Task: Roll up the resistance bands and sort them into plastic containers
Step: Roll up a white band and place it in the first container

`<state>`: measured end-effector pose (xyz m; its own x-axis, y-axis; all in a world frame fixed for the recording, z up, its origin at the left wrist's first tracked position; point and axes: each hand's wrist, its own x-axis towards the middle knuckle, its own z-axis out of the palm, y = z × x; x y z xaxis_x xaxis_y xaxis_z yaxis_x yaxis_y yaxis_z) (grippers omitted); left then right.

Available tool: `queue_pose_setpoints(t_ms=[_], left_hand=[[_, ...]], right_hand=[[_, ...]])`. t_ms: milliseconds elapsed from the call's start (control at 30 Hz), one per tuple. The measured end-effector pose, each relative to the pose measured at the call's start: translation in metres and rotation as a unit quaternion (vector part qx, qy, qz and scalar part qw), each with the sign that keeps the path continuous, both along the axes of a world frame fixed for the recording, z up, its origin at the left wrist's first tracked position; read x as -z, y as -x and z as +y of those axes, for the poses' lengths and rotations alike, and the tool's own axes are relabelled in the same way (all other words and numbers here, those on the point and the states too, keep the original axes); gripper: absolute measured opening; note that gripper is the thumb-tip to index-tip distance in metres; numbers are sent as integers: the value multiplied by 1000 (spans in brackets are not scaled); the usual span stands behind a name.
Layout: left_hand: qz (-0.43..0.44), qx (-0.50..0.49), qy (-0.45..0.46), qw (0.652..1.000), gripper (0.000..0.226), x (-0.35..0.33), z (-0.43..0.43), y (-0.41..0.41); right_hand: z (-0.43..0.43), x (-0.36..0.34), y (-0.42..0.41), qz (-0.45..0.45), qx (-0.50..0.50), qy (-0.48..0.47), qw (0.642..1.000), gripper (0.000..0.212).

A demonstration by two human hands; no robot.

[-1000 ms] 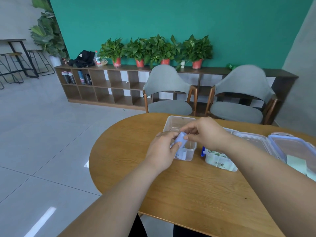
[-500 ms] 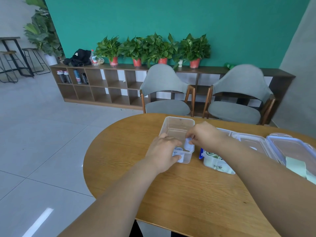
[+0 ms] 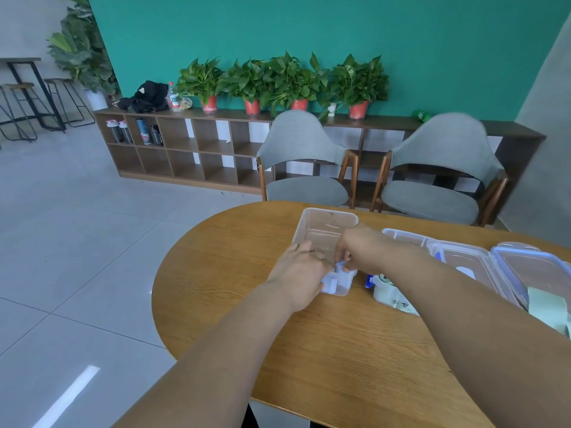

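Note:
A clear plastic container stands on the round wooden table. Pale blue rolled bands lie at its near end. My right hand reaches into that end and pinches a rolled light blue band with curled fingertips. My left hand rests against the container's near left corner, its fingers hidden behind the hand. A second container to the right holds pale green rolls and is partly covered by my right forearm.
An open lidded box with a blue-rimmed lid lies at the right, a pale green band beside it. A small dark blue item sits between the containers. Two grey chairs stand beyond the table.
Both hands have lowered the light blue roll from above the container's rim down into its near end. The view has shifted slightly.

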<state>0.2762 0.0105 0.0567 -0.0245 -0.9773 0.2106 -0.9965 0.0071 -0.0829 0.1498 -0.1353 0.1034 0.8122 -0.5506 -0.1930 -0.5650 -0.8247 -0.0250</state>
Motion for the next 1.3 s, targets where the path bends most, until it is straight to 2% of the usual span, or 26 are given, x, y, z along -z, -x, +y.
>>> queue_pose_setpoints(t_ms=[200,367,700,1067,1300], left_hand=[[-15,-10,-5,1000,28,0,-1,3],[-17,-12,-13,1000,37,-3,-2,3],[-41,-15,-18,999,44,-4,-1,4],[-25,-15,-27,999,48,-1,-2,2],[-8,-17,-26,1000,52,-1,-3,4]], right_hand=[[-2,1,-5,15,8,-20,1000,23],[-2,0,-14,64,6,-20,998,27],[-9,-5,-19,85,3,-71,994,31],[-1,1,-22,85,11,-7,996,20],[-5,1,-18,77,11,-40,996,24]])
